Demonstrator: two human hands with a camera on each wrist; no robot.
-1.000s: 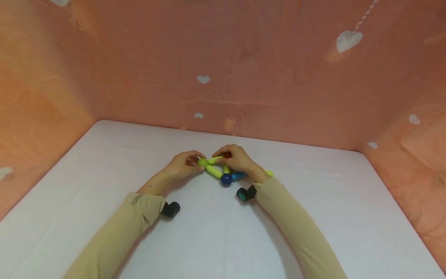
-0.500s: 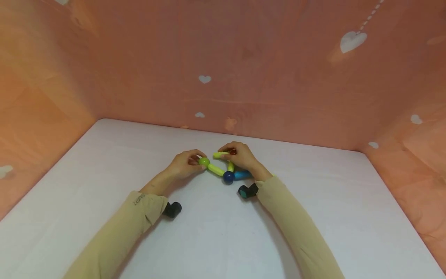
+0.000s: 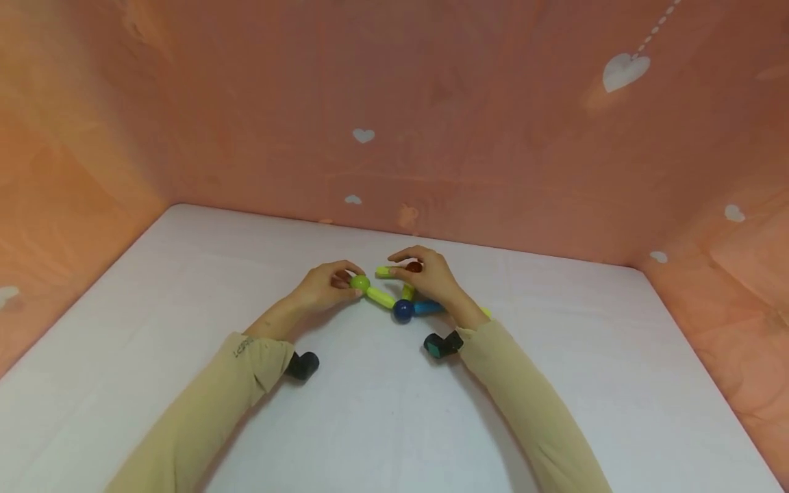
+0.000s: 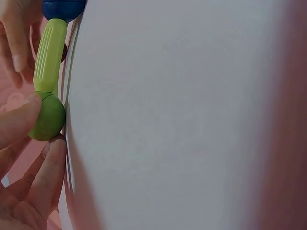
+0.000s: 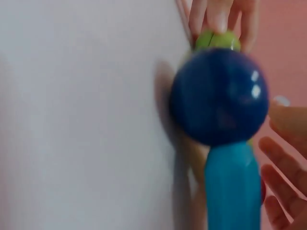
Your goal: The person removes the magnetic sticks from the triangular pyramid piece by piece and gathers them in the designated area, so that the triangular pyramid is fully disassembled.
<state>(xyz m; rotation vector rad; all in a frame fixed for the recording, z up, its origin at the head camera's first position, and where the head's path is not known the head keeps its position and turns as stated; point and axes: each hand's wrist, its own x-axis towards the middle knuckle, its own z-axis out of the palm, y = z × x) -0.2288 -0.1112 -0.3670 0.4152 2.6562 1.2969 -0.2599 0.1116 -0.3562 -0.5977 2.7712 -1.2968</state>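
Observation:
My left hand (image 3: 323, 287) pinches a green ball (image 3: 360, 283) between thumb and fingers. From that ball a yellow-green stick (image 3: 381, 297) leads to a dark blue ball (image 3: 403, 311). A light blue stick (image 3: 428, 307) runs right from the blue ball, partly under my right wrist. Another yellow-green stick (image 3: 409, 292) reaches back toward a red-brown ball (image 3: 415, 266), largely covered by my right hand (image 3: 434, 277). A further yellow-green stick (image 3: 383, 272) points left from there, its end apart from the green ball. Around it, my right fingers are spread and loose in the right wrist view.
The pieces lie on a white table (image 3: 370, 424). An orange-pink cloth with hearts (image 3: 493, 137) rises behind the table and at both sides. Black wrist cameras (image 3: 442, 346) hang under both sleeves. A yellow tip (image 3: 486, 312) shows beyond the right wrist.
The upper yellow-green stick has swung back and away from the green ball, with my right hand moving back and slightly right. The right fingers have since loosened. My left hand keeps its hold.

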